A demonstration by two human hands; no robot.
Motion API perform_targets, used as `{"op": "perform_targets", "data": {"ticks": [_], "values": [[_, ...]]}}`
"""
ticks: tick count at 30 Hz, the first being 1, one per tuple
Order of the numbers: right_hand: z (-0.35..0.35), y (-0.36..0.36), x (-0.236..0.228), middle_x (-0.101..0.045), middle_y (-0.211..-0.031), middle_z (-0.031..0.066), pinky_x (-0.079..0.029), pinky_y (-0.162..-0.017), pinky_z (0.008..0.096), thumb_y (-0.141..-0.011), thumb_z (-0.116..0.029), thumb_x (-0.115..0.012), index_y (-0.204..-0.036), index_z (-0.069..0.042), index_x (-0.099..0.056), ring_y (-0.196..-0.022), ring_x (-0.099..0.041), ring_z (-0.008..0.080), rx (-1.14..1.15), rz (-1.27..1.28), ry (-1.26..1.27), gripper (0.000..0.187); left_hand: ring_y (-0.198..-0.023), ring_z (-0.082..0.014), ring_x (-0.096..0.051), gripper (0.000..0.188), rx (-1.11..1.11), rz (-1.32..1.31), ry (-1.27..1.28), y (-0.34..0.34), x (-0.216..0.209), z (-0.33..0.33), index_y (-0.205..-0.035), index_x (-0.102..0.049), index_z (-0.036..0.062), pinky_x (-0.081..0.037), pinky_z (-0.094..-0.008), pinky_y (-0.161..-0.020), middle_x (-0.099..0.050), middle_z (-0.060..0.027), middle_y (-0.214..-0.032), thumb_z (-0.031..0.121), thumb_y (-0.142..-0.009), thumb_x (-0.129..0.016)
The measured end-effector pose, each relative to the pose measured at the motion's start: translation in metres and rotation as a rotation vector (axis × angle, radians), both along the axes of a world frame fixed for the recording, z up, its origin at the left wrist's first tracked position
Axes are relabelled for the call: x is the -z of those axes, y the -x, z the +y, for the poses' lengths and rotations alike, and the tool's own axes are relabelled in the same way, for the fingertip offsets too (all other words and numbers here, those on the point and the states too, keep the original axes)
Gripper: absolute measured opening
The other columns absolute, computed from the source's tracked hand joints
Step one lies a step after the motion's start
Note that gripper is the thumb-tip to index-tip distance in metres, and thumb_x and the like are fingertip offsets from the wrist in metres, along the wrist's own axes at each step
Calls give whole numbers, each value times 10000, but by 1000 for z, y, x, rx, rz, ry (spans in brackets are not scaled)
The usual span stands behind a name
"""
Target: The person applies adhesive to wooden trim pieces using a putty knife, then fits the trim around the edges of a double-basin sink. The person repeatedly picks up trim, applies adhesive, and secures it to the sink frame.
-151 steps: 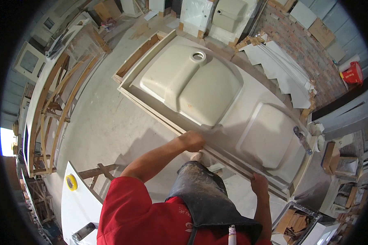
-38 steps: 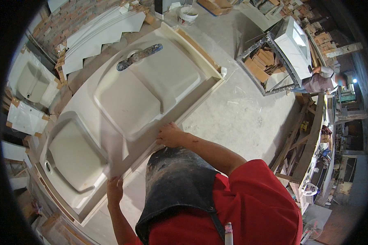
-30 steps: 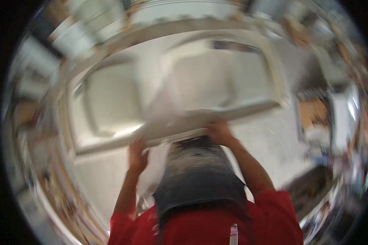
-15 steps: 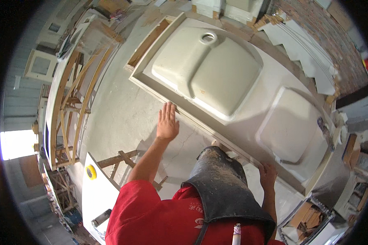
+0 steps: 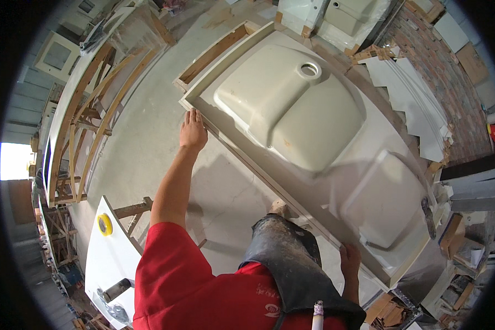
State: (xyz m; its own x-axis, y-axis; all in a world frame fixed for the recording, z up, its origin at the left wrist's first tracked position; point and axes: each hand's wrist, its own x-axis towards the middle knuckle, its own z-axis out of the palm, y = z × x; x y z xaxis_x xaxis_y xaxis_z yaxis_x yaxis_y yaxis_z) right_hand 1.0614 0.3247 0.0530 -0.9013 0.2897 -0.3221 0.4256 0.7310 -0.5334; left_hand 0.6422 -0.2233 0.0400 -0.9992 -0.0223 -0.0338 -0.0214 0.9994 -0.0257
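2 hands, left hand (image 5: 193,132), right hand (image 5: 350,260), on moulded sink top (image 5: 335,143)

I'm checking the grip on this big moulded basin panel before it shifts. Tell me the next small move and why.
Probably curl the left hand over the near rim of the basin panel. It lies flat and open at the far corner, while the right hand grasps the same rim near the other end. The panel is long, so an open palm alone looks a weak hold.

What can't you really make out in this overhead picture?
- Right hand: palm side hidden by the moulded double-basin panel rim.
- Left hand: its underside on that rim is hidden.
- Dark cylinder on the white board: too small to identify.
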Motion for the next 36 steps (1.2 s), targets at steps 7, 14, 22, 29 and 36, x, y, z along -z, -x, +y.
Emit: {"op": "perform_targets", "data": {"ticks": [7, 14, 22, 29, 36], "values": [[-1, -5, -3, -692, -1084, 197, -540, -821, 427, -964, -185, -645, -1149, -30, -714, -939, -671, 338, -12, 18, -9, 251, -1459, -350, -341, 676, 14, 46, -14, -3, 13, -7, -1481, -406, -14, -370, -446, -1158, -370, -196, -1570, 134, -866, -645], [-12, 9, -18, -688, -1031, 203, -557, -811, 407, -957, -182, -671, -1095, 1, -727, -945, -680, 338, 127, -7, 107, 236, -1481, -315, -315, 674, 31, -17, 44, -2, 14, -18, -1505, -391, 27, -367, -451, -1146, -354, -142, -1596, 146, -883, -620], [-16, 19, -18, -696, -1088, 205, -527, -880, 455, -902, -157, -719, -1103, -9, -721, -1001, -664, 374, 61, 1, 8, 250, -1475, -315, -313, 624, 30, -67, 64, 5, 8, -17, -1506, -371, 13, -385, -455, -1133, -352, -154, -1589, 99, -913, -546], [-26, 12, -21, -692, -1145, 189, -473, -961, 495, -853, -222, -782, -1127, -38, -713, -1067, -629, 402, 132, -112, -31, 337, -1425, -354, -363, 592, 94, 43, -27, 1, 1, -14, -1438, -462, -31, -387, -435, -1148, -392, -188, -1540, 65, -874, -612], [-55, 43, -23, -680, -1159, 208, -479, -954, 487, -841, -223, -790, -1139, -42, -708, -1092, -621, 408, 86, -170, -70, 358, -1347, -360, -438, 514, 207, 137, -130, -6, 0, -23, -1342, -567, -47, -421, -436, -1119, -481, -158, -1441, 35, -839, -634]]}}
